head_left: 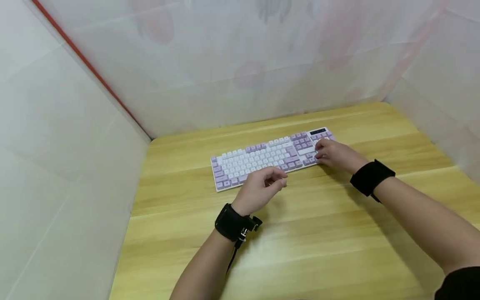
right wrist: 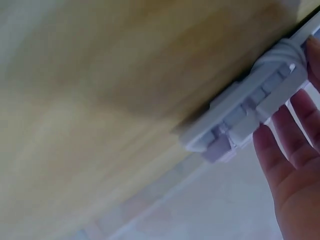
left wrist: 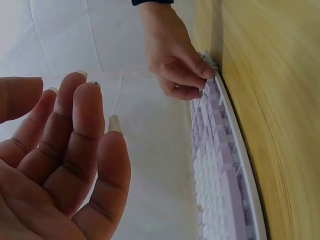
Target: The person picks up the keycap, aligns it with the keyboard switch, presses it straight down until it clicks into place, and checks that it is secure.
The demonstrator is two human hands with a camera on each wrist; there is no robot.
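A white and lilac keyboard lies at a slant on the wooden table. At its number-pad end, my right hand grips it, with curled fingers over the keys and the thumb at the near edge. In the right wrist view, the fingertips of that hand touch the pale keys. A whitish loop, seemingly a coiled cable, shows at the keyboard's side, blurred. My left hand hovers before the keyboard's near edge, its fingers loosely bent and holding nothing, as the palm shows in the left wrist view.
Pale sheet walls enclose the wooden table at the back and both sides. A red strip runs down the left wall edge. Both wrists wear black bands, and a thin cable hangs from the left one.
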